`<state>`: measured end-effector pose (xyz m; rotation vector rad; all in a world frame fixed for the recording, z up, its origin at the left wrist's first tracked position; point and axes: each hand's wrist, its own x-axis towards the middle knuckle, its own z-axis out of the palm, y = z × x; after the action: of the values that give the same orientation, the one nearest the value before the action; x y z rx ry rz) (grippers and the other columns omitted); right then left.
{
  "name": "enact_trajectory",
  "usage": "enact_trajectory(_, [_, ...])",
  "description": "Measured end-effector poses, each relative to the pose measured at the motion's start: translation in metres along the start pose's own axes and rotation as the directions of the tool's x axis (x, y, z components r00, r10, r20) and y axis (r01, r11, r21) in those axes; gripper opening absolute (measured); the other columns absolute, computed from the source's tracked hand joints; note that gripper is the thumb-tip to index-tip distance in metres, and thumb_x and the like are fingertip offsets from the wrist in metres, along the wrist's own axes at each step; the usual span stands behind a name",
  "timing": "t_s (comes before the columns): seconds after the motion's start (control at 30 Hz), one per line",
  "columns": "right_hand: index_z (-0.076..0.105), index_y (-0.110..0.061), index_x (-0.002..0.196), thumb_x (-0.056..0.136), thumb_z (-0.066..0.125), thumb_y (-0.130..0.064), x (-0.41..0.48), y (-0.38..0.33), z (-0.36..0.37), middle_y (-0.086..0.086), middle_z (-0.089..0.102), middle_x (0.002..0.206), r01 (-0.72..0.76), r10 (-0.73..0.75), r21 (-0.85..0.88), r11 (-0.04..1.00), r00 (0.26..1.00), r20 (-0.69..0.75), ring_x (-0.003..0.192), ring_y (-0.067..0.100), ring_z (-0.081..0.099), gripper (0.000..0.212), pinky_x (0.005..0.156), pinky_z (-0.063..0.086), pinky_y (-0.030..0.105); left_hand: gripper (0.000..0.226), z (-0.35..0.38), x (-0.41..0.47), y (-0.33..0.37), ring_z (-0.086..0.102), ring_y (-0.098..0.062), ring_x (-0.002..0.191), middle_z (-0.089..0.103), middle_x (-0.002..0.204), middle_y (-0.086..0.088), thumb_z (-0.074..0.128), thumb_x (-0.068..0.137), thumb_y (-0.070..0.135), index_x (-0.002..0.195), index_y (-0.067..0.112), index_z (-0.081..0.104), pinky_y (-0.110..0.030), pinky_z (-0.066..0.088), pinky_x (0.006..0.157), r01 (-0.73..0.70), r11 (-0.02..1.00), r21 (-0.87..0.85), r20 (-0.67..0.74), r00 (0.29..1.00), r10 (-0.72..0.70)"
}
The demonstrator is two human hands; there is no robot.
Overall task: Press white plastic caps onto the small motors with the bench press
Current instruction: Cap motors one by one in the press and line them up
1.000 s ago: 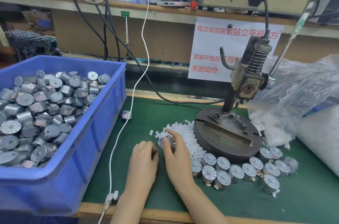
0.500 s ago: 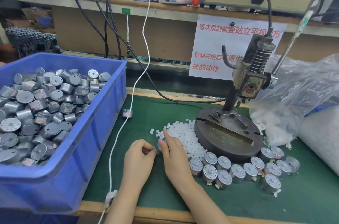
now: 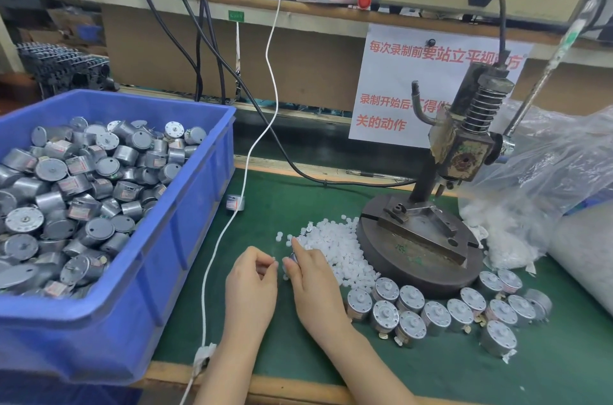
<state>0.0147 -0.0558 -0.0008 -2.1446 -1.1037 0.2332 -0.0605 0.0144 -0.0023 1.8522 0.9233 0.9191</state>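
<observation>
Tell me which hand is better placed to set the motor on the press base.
Right. The right hand grips the motor and lies beside the press base; the left hand is farther away.

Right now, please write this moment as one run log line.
left hand: curled, content unclear | right hand: holds motor | bench press: untouched

Both forearms reaching in from bottom centre, left hand (image 3: 252, 282) curled with fingertips pinched, right hand (image 3: 315, 285) gripping a small motor (image 3: 293, 258)
</observation>
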Motion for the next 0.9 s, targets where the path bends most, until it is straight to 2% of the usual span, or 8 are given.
enact_trajectory(0.2, [0.012, -0.024, 0.149, 0.102, 0.027, -0.035, 0.0, -0.002, 0.004, 0.005, 0.038, 0.126, 0.021, -0.017, -0.155, 0.988, 1.0, 0.026, 0.111, 0.021, 0.045, 0.051, 0.085, 0.038, 0.031, 0.015, 0.0, 0.0, 0.0, 0.056, -0.006, 0.07, 0.062, 0.077, -0.004, 0.061, 0.082, 0.0, 0.072, 0.009, 0.055, -0.006, 0.038, 0.058, 0.006, 1.0, -0.007, 0.001, 1.0, -0.006])
enact_trajectory(0.37, [0.004, -0.025, 0.15, 0.102, 0.025, -0.035, 0.001, -0.003, 0.008, 0.003, 0.034, 0.123, 0.064, -0.053, -0.266, 0.962, 0.997, 0.048, 0.105, 0.023, 0.044, 0.053, 0.075, 0.033, 0.029, 0.018, 0.0, -0.001, 0.001, 0.055, 0.0, 0.068, 0.061, 0.076, -0.001, 0.059, 0.08, -0.004, 0.071, 0.011, 0.055, -0.004, 0.038, 0.058, 0.025, 1.0, -0.018, -0.008, 1.0, -0.025])
enact_trajectory(0.47, [0.004, -0.024, 0.15, 0.102, 0.025, -0.033, 0.002, -0.002, 0.009, 0.004, 0.033, 0.121, 0.085, -0.071, -0.283, 0.955, 0.996, 0.06, 0.103, 0.023, 0.043, 0.053, 0.073, 0.03, 0.027, 0.018, 0.0, -0.001, 0.001, 0.054, 0.0, 0.066, 0.061, 0.076, -0.001, 0.059, 0.08, -0.005, 0.072, 0.01, 0.056, -0.004, 0.038, 0.057, 0.03, 0.999, -0.021, -0.01, 0.999, -0.031])
enact_trajectory(0.6, [0.004, -0.022, 0.15, 0.102, 0.028, -0.029, 0.001, -0.001, 0.01, 0.006, 0.035, 0.124, 0.13, -0.114, -0.27, 0.954, 0.991, 0.076, 0.104, 0.024, 0.044, 0.054, 0.078, 0.033, 0.029, 0.019, 0.001, -0.001, 0.001, 0.053, 0.0, 0.065, 0.059, 0.075, 0.0, 0.057, 0.08, -0.006, 0.071, 0.011, 0.055, -0.004, 0.038, 0.058, 0.014, 1.0, -0.004, -0.003, 1.0, -0.014])
enact_trajectory(0.7, [0.003, -0.023, 0.15, 0.102, 0.031, -0.024, 0.0, 0.0, 0.011, 0.007, 0.034, 0.124, 0.155, -0.139, -0.274, 0.949, 0.987, 0.076, 0.105, 0.024, 0.043, 0.056, 0.077, 0.033, 0.03, 0.02, 0.001, 0.001, 0.002, 0.053, -0.001, 0.067, 0.059, 0.076, -0.001, 0.055, 0.079, -0.008, 0.071, 0.01, 0.055, -0.004, 0.038, 0.058, 0.02, 1.0, 0.005, 0.009, 1.0, -0.02])
enact_trajectory(0.8, [0.003, -0.023, 0.15, 0.101, 0.031, -0.021, -0.001, 0.0, 0.012, 0.007, 0.033, 0.126, 0.173, -0.148, -0.323, 0.93, 0.984, 0.102, 0.107, 0.025, 0.041, 0.057, 0.081, 0.036, 0.032, 0.026, 0.0, 0.006, 0.001, 0.053, -0.002, 0.068, 0.059, 0.075, 0.002, 0.053, 0.077, -0.011, 0.069, 0.014, 0.054, -0.005, 0.038, 0.059, 0.032, 0.999, 0.025, 0.046, 0.998, -0.033])
enact_trajectory(0.9, [0.005, -0.024, 0.15, 0.102, 0.029, -0.026, -0.001, 0.0, 0.012, 0.006, 0.033, 0.127, 0.165, -0.141, -0.307, 0.937, 0.985, 0.099, 0.107, 0.025, 0.041, 0.053, 0.076, 0.032, 0.03, 0.025, 0.0, 0.007, 0.0, 0.054, -0.001, 0.069, 0.061, 0.077, 0.002, 0.054, 0.078, -0.009, 0.07, 0.014, 0.056, -0.005, 0.039, 0.058, 0.057, 0.998, 0.03, 0.05, 0.997, -0.058])
